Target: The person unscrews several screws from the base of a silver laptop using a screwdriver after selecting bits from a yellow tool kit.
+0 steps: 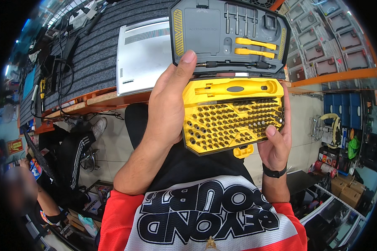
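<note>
An open screwdriver bit case (222,111) is held over my lap, its yellow tray packed with small bits below a yellow handle slot. Its raised grey lid (203,33) carries slim metal tools, two yellow pry tools (254,47) and a dark shaft (238,65). My left hand (171,92) grips the case's left side, thumb up by the lid's lower corner. My right hand (276,144) holds the lower right side, thumb on the tray edge. A silver laptop (142,58) lies bottom up behind the case. A small yellow piece (243,151) shows under the front edge.
A workbench with a ribbed mat (83,50) holds cables and a screwdriver (42,92) at left. At right are clear-lidded compartments (316,50), cardboard boxes (349,192) and a blue organiser (339,104). Another person (75,154) sits at the lower left, legs toward the bench.
</note>
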Available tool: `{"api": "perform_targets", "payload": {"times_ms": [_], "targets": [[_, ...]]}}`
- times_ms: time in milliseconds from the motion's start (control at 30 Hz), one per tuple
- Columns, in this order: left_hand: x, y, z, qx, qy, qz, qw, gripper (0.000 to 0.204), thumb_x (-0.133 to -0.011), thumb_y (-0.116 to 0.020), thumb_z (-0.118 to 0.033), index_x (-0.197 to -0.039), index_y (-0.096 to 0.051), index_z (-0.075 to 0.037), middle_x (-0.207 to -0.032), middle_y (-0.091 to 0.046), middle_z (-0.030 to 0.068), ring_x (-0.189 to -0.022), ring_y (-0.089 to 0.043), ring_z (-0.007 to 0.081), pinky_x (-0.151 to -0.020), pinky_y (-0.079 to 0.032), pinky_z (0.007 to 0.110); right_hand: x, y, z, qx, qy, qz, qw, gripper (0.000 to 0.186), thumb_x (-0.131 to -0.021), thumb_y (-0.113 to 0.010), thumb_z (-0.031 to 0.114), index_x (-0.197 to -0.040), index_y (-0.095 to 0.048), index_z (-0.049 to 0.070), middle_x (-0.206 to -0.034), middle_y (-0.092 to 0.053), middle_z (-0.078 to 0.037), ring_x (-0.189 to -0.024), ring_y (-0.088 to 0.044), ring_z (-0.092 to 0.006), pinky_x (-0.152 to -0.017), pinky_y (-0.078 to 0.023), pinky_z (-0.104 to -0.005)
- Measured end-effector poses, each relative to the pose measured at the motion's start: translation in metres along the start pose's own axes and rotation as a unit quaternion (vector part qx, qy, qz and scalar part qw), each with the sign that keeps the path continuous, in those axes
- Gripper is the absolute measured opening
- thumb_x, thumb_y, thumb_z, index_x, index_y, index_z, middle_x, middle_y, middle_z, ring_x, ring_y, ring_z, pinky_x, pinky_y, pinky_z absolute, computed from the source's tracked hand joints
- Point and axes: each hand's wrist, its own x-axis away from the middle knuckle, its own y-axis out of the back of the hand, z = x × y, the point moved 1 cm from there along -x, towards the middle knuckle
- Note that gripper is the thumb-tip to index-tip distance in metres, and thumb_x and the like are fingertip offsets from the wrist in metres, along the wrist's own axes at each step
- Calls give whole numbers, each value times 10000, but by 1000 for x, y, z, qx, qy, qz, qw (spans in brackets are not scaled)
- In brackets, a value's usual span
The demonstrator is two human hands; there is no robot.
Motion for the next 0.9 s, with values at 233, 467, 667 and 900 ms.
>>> {"api": "perform_targets", "payload": {"times_ms": [233,467,667,900], "targets": [[-2,1,0,3,6,13,1000,546,-992,-567,-440,-1238,-543,47,-1074,-650,122,-945,-670,140,-814,-542,243,0,0,1,8,7,-1,1000,909,-866,-639,84,-1572,-67,48,-1543,-310,-174,-1339,-461,-285,-1097,-422,-423],[0,-1,-2,-5,9,12,1000,538,-996,-561,-435,-1242,-544,43,-1081,-653,129,-951,-671,149,-826,-543,254,2,-1,4,21,6,-10,1000,904,-867,-639,91,-1571,-74,42,-1539,-315,-179,-1341,-459,-285,-1093,-425,-427],[1,1,1,-20,11,-1,1000,551,-988,-573,-448,-1243,-544,40,-1082,-645,113,-962,-661,143,-827,-535,248,2,-1,3,33,17,-15,999,920,-858,-647,98,-1572,-71,43,-1531,-331,-180,-1342,-458,-288,-1097,-418,-430],[3,4,1,13,-7,5,1000,552,-976,-603,-436,-1249,-524,38,-1105,-630,101,-962,-656,132,-823,-534,247,-1,-4,4,60,42,-22,997,943,-838,-667,117,-1572,-79,39,-1522,-341,-185,-1349,-449,-297,-1104,-407,-436]]}}
